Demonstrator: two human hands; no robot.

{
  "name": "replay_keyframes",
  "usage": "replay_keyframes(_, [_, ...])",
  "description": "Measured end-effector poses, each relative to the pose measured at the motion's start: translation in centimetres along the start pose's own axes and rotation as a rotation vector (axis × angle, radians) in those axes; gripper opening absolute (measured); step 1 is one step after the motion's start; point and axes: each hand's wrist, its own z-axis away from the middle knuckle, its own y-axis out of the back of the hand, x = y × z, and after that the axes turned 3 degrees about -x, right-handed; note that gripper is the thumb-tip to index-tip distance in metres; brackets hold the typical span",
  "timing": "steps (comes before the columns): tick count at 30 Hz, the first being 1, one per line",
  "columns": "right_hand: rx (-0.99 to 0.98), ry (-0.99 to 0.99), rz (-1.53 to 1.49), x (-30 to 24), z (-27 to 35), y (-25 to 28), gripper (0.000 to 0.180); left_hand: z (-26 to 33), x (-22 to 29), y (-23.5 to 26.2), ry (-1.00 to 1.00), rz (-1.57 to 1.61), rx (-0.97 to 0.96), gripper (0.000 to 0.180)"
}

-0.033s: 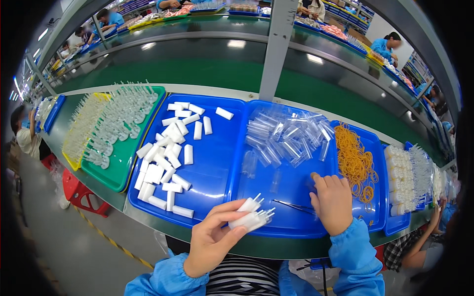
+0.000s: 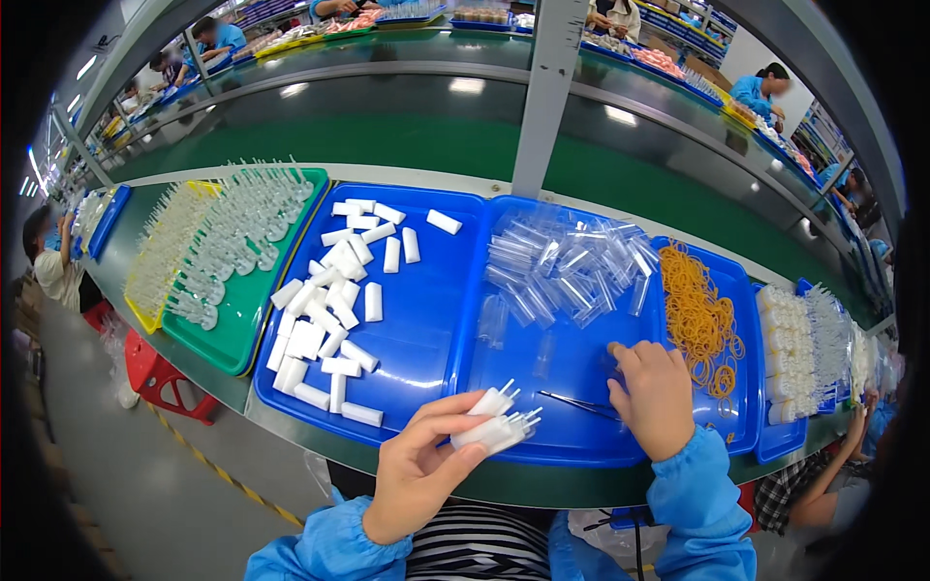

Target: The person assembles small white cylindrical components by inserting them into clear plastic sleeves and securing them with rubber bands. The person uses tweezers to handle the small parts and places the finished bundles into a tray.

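A small bundle of white blocks with thin clear prongs (image 2: 492,433) is gripped between the thumb and fingers of my left hand (image 2: 418,474), over the near edge of the blue trays. The prongs point to the right. My right hand (image 2: 654,392) is low over the clear-tube tray, thumb and index finger apart; I make out nothing held between them. Dark tweezers (image 2: 578,404) lie on the tray floor beside its thumb. Farther back in that tray is a heap of clear plastic tubes (image 2: 572,261), with a loose clear tube (image 2: 544,353) nearer me.
Loose white blocks (image 2: 334,290) lie in the left blue tray (image 2: 417,339). Orange rubber bands (image 2: 696,315) fill a tray on the right, beside white cylindrical parts (image 2: 780,349). At left, a green tray (image 2: 232,353) holds clear stemmed parts. A grey post (image 2: 544,107) rises behind the trays.
The whole view has shifted very slightly. Neither hand visibly moves against the trays, and my left hand keeps its grip on the white blocks.
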Motion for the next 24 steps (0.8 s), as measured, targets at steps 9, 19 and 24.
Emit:
replay_keyframes(9, [0.094, -0.160, -1.443, -7.2, -0.7, 2.9, 0.040, 0.5, 0.4, -0.9, -0.082, -0.082, 0.069, 0.026])
replay_keyframes(19, [0.020, -0.117, -1.293, -8.9, -0.4, 2.1, 0.036, 0.8, -0.2, -0.3, -0.124, -0.141, 0.099, 0.028])
replay_keyframes(24, [0.052, -0.065, -1.187, -8.8, -0.3, 1.5, 0.030, 0.8, -0.4, -0.3, -0.151, -0.162, 0.094, 0.027])
